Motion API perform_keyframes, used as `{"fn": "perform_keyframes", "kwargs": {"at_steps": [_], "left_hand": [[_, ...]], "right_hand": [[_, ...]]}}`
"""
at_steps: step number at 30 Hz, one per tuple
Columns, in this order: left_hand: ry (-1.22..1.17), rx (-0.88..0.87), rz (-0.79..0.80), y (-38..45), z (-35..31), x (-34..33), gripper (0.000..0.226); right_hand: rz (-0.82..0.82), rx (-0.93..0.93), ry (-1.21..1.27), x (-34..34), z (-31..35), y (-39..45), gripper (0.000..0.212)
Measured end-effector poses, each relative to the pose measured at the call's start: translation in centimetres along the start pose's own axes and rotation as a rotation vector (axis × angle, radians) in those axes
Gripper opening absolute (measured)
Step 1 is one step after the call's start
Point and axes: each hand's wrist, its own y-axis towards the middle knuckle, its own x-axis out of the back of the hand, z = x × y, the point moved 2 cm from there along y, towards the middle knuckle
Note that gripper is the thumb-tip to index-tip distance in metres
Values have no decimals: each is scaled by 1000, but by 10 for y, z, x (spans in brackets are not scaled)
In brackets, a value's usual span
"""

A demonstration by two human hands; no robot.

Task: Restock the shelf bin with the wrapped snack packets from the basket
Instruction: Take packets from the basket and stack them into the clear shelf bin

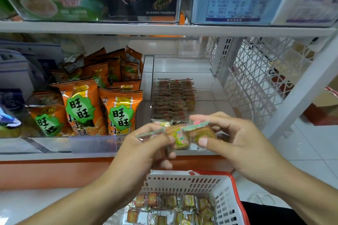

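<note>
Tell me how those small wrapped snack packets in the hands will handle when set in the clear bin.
The snack packets look light: the left hand and right hand pinch several at once. Their glossy film with crimped ends may be slippery, so a firm grip helps. Being blocky, they should stack flat like the rows in the clear bin, not roll.

White shelf board (128, 155) is carrying a clear bin (206, 71) with stacked wrapped snack packets (173, 100), and right beside it orange snack bags (102, 100) are standing packed together.
</note>
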Motion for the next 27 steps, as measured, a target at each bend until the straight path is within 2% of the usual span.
{"fn": "perform_keyframes", "kwargs": {"at_steps": [2,4,6,9,12,14,17,19,21,24,27], "left_hand": [[113,-15,32,1,1,3,17],[163,-4,57,1,3,4,17],[147,26,91,0,5,2,17],[38,73,112,0,5,-2,30],[-82,159,34,3,5,1,45],[-57,165,-17,6,7,3,52],[31,8,-80,8,6,1,52],[80,-113,-94,8,2,-4,49],[133,-150,-62,7,-1,-13,46],[96,-119,-67,11,1,-23,46],[57,-44,-92,17,4,-25,38]], "right_hand": [[47,21,-119,0,-2,-1,53],[166,-16,-134,-4,-6,-1,54],[286,-97,-100,-8,-9,-1,54],[313,-133,-85,-9,-12,-1,53],[255,-113,79,-5,-9,1,43],[125,-98,202,0,-7,9,39],[-123,-153,256,9,-16,33,39],[-221,-244,152,11,-28,55,39],[-259,-317,-1,12,-42,80,42],[-225,-405,-199,10,-66,112,36],[-159,-432,-305,3,-85,130,30]]}}
